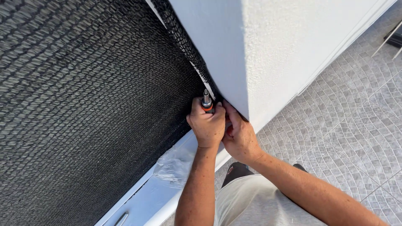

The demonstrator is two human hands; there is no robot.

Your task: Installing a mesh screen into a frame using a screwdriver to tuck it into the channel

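Screwdriver (207, 103): orange-collared tool with a metal shaft, at frame centre, tip pointing up into the seam where the black mesh meets the white wall.
Left hand (207, 125): clenched around the screwdriver's handle, knuckles toward the camera, just left of the wall corner.
Right hand (238, 136): touching the left hand, fingers pressed into the seam at the wall corner; whether it pinches anything cannot be told.
Black mesh (92, 104): woven sheet filling the left half of the frame, its edge running up along the wall.
Doing it well: I judge the shaft should stay in line with the seam, the right fingers kept clear of the tip.
Edges: white wall (284, 50) corner is tight against both hands; a white rail (146, 199) with crumpled plastic film (173, 165) runs lower left.
Open room: tiled floor (343, 125) at right lies free for the elbows.
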